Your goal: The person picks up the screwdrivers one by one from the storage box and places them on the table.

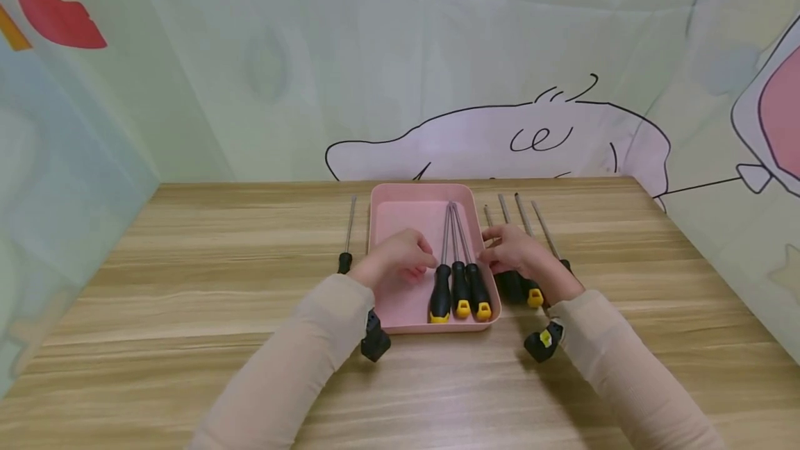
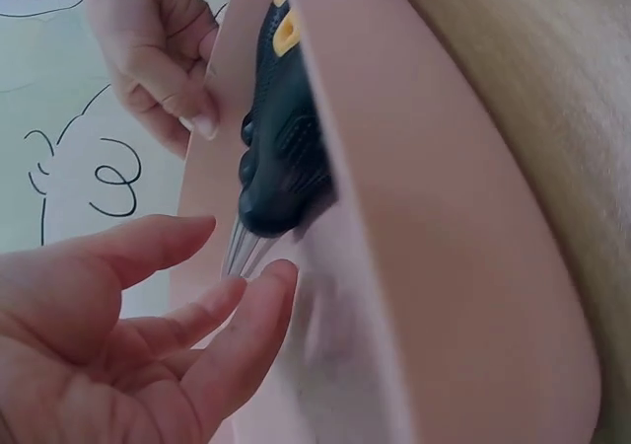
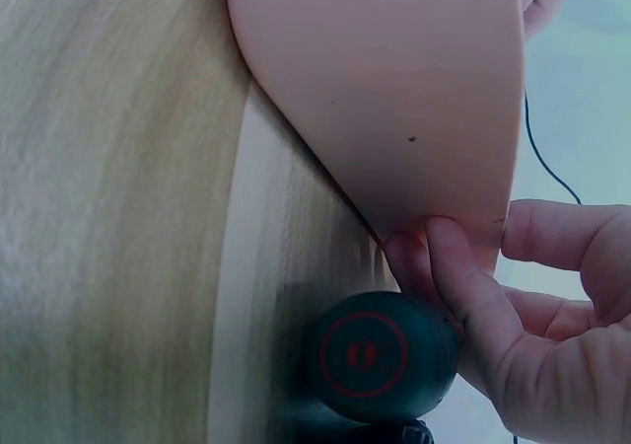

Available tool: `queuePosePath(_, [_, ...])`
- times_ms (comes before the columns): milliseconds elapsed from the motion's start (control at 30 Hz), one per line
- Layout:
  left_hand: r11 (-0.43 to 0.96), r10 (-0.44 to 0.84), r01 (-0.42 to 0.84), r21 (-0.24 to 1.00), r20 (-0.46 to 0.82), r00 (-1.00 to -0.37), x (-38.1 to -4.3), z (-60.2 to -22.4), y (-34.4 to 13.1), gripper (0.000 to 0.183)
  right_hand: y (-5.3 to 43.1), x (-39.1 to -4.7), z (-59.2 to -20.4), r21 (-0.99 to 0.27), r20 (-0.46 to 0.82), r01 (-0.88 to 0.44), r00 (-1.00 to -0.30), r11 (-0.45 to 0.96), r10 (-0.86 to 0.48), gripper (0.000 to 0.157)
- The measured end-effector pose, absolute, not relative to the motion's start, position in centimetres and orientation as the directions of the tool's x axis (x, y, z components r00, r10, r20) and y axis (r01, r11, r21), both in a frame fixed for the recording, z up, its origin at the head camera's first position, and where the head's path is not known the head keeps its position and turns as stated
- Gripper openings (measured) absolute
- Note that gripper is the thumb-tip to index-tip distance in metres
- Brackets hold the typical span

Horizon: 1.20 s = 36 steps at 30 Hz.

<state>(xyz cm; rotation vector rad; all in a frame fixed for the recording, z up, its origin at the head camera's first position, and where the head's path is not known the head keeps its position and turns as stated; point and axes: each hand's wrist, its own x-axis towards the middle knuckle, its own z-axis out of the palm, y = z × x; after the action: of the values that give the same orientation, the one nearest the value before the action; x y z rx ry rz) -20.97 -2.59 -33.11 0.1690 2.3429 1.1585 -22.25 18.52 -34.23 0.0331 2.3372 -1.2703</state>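
Observation:
A pink tray (image 1: pixel 403 328) holds three screwdrivers with black handles and yellow ends; the leftmost screwdriver (image 1: pixel 441 294) lies nearest my left hand (image 1: pixel 400 254). That hand hovers over the tray, its thumb (image 2: pixel 163 242) apart from the bent fingers (image 2: pixel 251 350), with nothing held between them. The screwdriver shafts show just beyond its fingertips in the left wrist view. My right hand (image 1: pixel 515 252) pinches the tray's right wall, one digit over the rim and the other fingers (image 3: pixel 468 286) against the outside. Beneath those fingers sits a dark round handle end (image 3: pixel 360 355).
Several screwdrivers (image 1: pixel 546 228) lie on the wooden table (image 1: pixel 187 283) right of the tray, partly hidden by my right hand. Another screwdriver (image 1: pixel 345 262) lies left of the tray, partly behind my left forearm. A printed cloth (image 1: pixel 262 75) hangs behind the table.

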Motion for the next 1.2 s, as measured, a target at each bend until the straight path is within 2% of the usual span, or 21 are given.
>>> queuePosePath(300, [0.619, 0.36, -0.113, 0.777, -0.409, -0.839, -20.9, -34.3, -1.2, 0.017, 18.7, -22.2, -34.2, -0.785, -0.409, 0.235, -0.892, 0.574, -0.194, 0.052])
queuePosePath(833, [0.7, 0.352, 0.009, 0.714, -0.334, -0.874, -20.3, -34.4, -0.2, 0.018, 18.6, -22.2, -34.2, -0.78, -0.422, 0.253, -0.888, 0.573, -0.184, 0.053])
queuePosePath(1200, [0.752, 0.303, -0.008, 0.659, -0.356, -0.884, -20.2, -34.2, 0.4, 0.021, 18.5, -22.2, -34.3, -0.78, -0.424, 0.254, -0.886, 0.572, -0.184, 0.053])
